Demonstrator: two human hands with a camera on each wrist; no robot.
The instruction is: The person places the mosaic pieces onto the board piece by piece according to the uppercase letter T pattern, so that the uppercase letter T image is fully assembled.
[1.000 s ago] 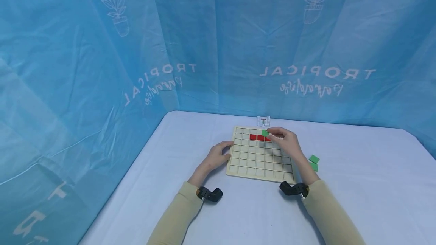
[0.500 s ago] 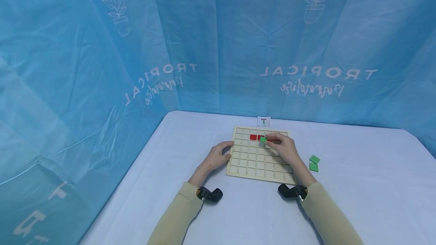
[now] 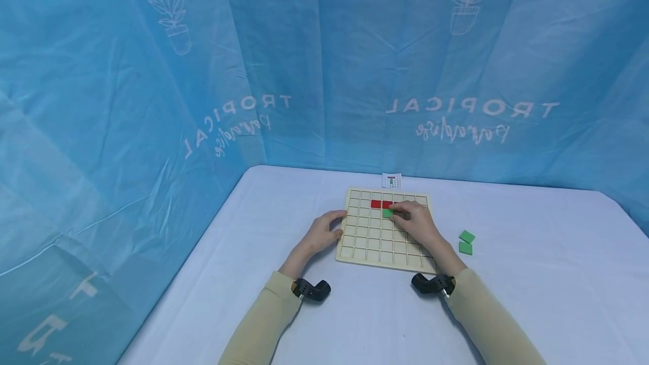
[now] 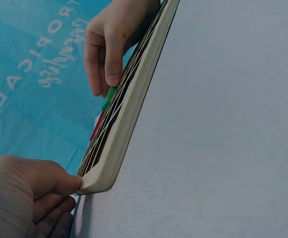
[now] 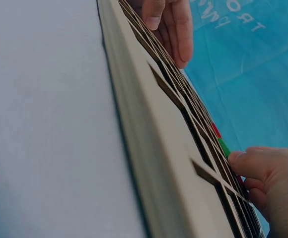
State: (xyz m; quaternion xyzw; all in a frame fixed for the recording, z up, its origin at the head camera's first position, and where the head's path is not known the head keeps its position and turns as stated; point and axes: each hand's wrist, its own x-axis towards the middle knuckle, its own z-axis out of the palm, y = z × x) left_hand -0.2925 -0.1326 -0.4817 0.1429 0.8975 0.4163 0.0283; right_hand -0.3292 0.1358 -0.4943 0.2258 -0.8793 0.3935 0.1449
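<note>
A wooden grid board (image 3: 377, 241) lies on the table. Red tiles (image 3: 381, 204) fill cells in its second row. My right hand (image 3: 396, 214) pinches a green tile (image 3: 387, 213) low over a cell just below the red tiles. In the right wrist view the right hand (image 5: 243, 161) shows at the lower right with the green tile (image 5: 224, 147) at its fingertip. My left hand (image 3: 341, 224) grips the board's left edge, fingers curled; its thumb (image 4: 67, 184) presses the board's corner (image 4: 102, 178). Whether the green tile (image 4: 109, 97) touches the board, I cannot tell.
Two more green tiles (image 3: 466, 242) lie on the white table (image 3: 532, 275) to the right of the board. A small printed card (image 3: 391, 180) stands behind the board. Blue printed curtains (image 3: 152, 100) close in the back and left sides.
My right hand has carried the green tile from above the red row toward me and down, to the row just below the red tiles. The left hand has stayed at the board's edge.
</note>
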